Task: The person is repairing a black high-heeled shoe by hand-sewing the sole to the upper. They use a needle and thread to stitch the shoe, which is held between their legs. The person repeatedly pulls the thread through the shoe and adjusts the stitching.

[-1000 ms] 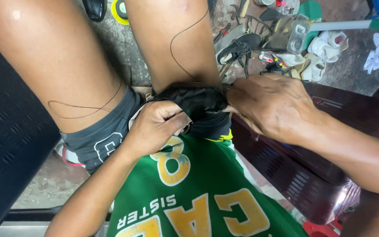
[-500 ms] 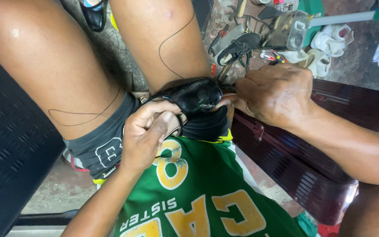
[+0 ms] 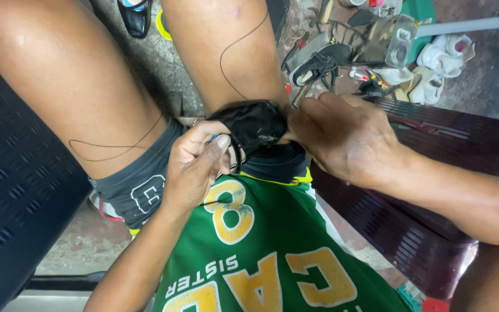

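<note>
A black shoe [image 3: 255, 124] rests on my lap between my thighs, just above the hem of my green jersey [image 3: 261, 248]. My left hand [image 3: 194, 164] pinches at the shoe's near edge with thumb and fingers, a small tool or needle seemingly held there, though it is too hidden to tell. My right hand [image 3: 345, 138] grips the shoe's right side and steadies it. A thin black thread [image 3: 116, 153] loops loosely over my left thigh, and another length of thread [image 3: 232, 49] runs down my right thigh to the shoe.
A dark maroon plastic bench [image 3: 423, 214] stands at the right. On the ground beyond lie a black sneaker [image 3: 319, 63], white shoes [image 3: 440, 58], a clear container [image 3: 399, 43] and small tools. A black shoe [image 3: 134, 14] lies at top left, and a dark panel [image 3: 7, 190] fills the left side.
The view has shifted slightly, and both hands stay on the black shoe. My left hand's fingers have worked a little along the shoe's edge.
</note>
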The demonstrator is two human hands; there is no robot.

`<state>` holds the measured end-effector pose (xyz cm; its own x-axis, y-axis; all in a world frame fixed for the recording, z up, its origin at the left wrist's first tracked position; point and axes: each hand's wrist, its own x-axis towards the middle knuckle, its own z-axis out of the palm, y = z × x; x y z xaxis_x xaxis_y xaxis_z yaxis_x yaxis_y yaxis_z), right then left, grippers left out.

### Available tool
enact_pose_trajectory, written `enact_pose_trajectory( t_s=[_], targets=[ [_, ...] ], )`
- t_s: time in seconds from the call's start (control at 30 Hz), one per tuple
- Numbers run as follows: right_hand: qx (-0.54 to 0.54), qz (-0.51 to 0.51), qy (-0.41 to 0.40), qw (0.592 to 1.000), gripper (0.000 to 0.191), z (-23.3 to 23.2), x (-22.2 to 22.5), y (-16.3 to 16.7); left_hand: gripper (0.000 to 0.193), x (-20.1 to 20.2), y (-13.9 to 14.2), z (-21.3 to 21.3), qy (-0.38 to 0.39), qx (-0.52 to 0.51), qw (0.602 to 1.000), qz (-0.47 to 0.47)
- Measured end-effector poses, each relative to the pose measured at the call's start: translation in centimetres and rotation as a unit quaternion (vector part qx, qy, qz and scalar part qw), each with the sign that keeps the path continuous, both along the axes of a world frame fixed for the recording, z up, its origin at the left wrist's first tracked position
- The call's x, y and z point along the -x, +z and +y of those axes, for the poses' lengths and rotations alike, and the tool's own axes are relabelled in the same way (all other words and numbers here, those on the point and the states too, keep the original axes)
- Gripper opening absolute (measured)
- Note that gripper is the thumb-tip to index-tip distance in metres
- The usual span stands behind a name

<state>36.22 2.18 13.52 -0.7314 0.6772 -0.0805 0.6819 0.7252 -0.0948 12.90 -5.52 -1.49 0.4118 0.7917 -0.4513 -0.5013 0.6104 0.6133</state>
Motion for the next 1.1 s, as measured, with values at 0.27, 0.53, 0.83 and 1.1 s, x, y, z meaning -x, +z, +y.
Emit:
enact_pose_trajectory(
  t_s=[0.27, 0.53, 0.83, 1.1],
  targets=[
    [-0.010, -0.036, 0.042, 0.998, 0.022, 1.3, -1.9, -1.6, 0.023, 0.8, -0.2, 0.4, 0.008, 0.024, 0.997, -0.070],
    [0.085, -0.035, 0.037, 0.995, 0.055, 3.6, -3.8, -1.4, 0.024, 1.4, -0.4, 0.4, 0.005, 0.038, 0.997, -0.071],
    [0.282, -0.137, -0.061, 0.948, 0.029, 7.0, -6.2, 2.1, 0.037, 2.5, 8.5, 3.7, -0.105, -0.177, 0.966, 0.155],
    [0.318, -0.044, -0.032, 0.946, 0.024, 5.8, -5.0, 3.9, 0.039, -1.4, 15.4, 4.6, -0.039, -0.491, 0.690, 0.531]
  ],
)
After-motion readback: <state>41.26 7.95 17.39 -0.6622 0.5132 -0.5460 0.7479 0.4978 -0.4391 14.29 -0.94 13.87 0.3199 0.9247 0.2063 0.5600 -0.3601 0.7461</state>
